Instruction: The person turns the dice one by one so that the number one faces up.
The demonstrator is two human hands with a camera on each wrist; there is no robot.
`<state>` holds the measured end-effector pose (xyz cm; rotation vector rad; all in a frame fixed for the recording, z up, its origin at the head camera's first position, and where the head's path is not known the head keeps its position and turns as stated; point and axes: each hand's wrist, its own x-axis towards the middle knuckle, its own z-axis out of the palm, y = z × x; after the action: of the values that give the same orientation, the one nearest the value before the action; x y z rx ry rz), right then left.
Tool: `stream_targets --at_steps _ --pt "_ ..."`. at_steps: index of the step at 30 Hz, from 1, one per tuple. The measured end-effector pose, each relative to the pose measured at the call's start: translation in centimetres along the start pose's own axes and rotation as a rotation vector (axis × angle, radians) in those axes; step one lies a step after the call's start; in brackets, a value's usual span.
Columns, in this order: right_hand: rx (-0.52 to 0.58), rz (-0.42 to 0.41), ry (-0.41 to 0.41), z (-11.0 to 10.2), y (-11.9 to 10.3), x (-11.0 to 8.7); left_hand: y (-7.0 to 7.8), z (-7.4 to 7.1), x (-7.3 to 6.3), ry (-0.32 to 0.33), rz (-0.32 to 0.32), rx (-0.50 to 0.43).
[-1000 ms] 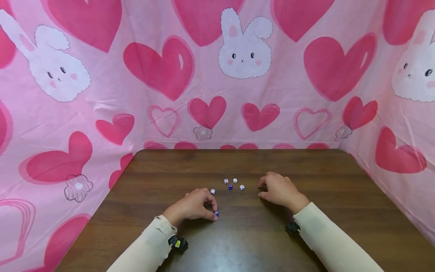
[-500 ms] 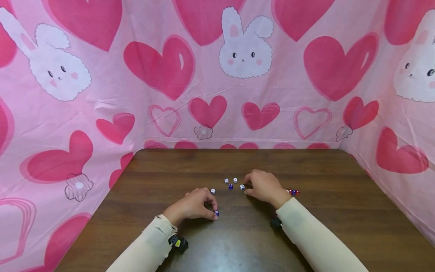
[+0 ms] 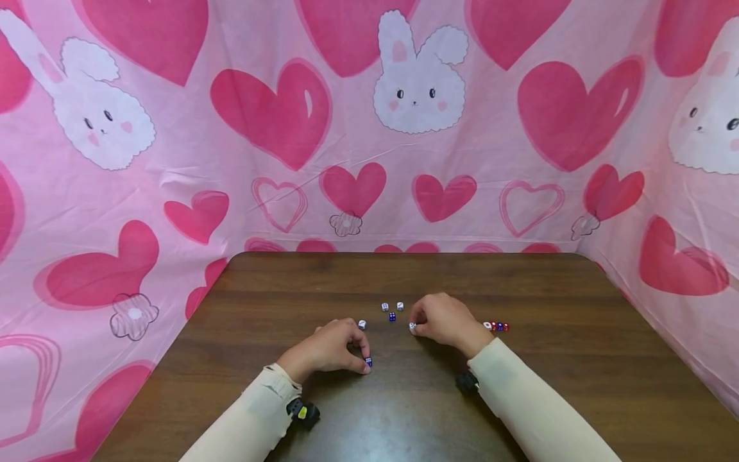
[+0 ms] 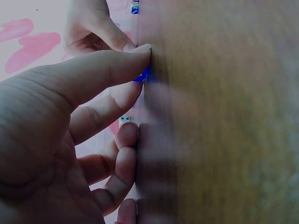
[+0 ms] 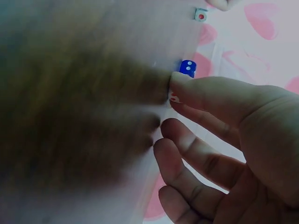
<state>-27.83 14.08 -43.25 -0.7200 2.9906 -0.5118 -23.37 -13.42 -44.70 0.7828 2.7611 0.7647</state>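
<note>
Pinches a blue die (image 3: 368, 362) between thumb and index finger of the left hand (image 3: 330, 346), at the surface (image 3: 392, 410). Clamps a white die (image 3: 412, 326) between thumb and fingertip of the right hand (image 3: 449, 321). Has two white dice (image 3: 385, 307) and a second blue die (image 3: 392, 317) farther back, with two white pips readable on that blue one. Has another white die (image 3: 362, 325) beside the left hand's fingers, plus a row of red, white and blue dice (image 3: 500, 326) just beyond the right hand.

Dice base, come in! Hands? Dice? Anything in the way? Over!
Left hand pinches blue die. Right hand pinches white die. Another white die near left hand, possible bump.
</note>
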Motion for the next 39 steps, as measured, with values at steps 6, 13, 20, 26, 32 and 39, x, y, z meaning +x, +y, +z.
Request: stream_targets --at_steps 6,13,20,26,32,39 --pt "0.013 -0.018 -0.018 -0.1 -0.4 -1.5 0.0 -0.1 0.0 -0.007 0.001 0.001" --pt "0.017 -0.079 -0.004 -0.2 -0.7 -3.2 0.0 -0.2 -0.2 -0.008 -0.01 -0.004" --pt "-0.02 -0.146 0.019 -0.1 -0.6 -5.6 0.0 -0.1 -0.1 -0.012 -0.01 0.002" --pt "-0.052 -0.239 0.04 -0.1 -0.6 -8.0 0.0 -0.1 0.1 -0.018 -0.007 -0.002" --pt "-0.046 -0.288 0.041 0.0 -0.7 -9.8 0.1 -0.1 0.0 -0.022 -0.014 -0.01" --pt "-0.051 -0.321 0.062 0.2 -0.8 -10.3 0.1 0.0 0.0 -0.02 -0.019 -0.007"
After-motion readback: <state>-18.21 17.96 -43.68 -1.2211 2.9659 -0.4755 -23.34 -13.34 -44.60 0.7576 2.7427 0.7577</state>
